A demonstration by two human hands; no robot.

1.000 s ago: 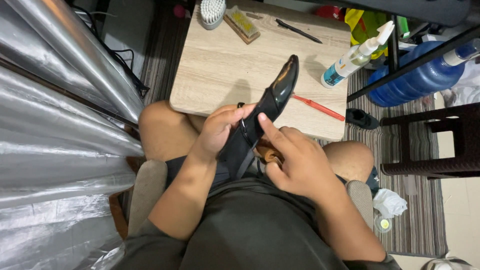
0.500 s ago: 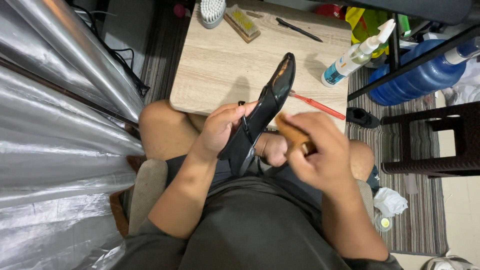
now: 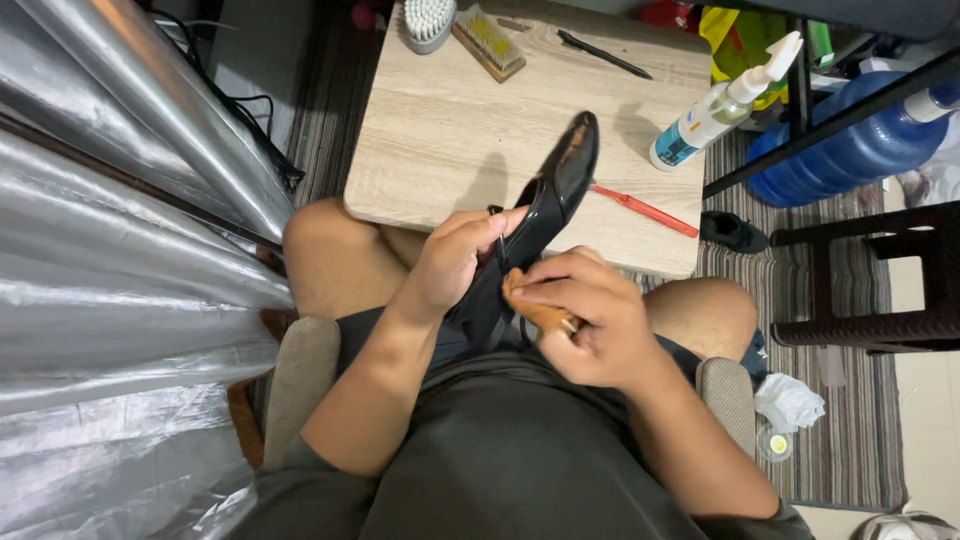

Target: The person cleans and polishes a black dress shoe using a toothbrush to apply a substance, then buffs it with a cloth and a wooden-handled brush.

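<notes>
Sitting over a low wooden table (image 3: 450,130), you have a glossy black dress shoe (image 3: 545,215) raised above your lap, toe pointing toward one o'clock and reaching out over the table's near edge. Your left hand (image 3: 450,262) is wrapped around the shoe's heel end from the nine o'clock side, fingers curled closed on the upper. Your right hand (image 3: 590,320) is closed on a small brown wooden-handled brush (image 3: 535,310), and its tip is pressed against the shoe's side just below your left fingers.

Containers: at two o'clock on the table stands a clear spray bottle (image 3: 715,108) with a white nozzle and a blue-and-white label; it leans toward the upper right, and its fill level cannot be judged. Beyond it at three o'clock, off the table, a large blue water jug (image 3: 860,150) lies on its side behind a dark metal bar. Down at five o'clock, on the floor beside your right knee, sits a small round tin (image 3: 775,443) showing something yellowish inside, just below a crumpled white cloth (image 3: 790,400).

On the table at twelve o'clock lie a white-bristled round brush (image 3: 428,20) and a flat wooden brush (image 3: 487,42) with yellow bristles, side by side. A black pen (image 3: 605,54) rests at one o'clock, and a red-handled tool (image 3: 645,210) lies just right of the shoe's toe.
</notes>
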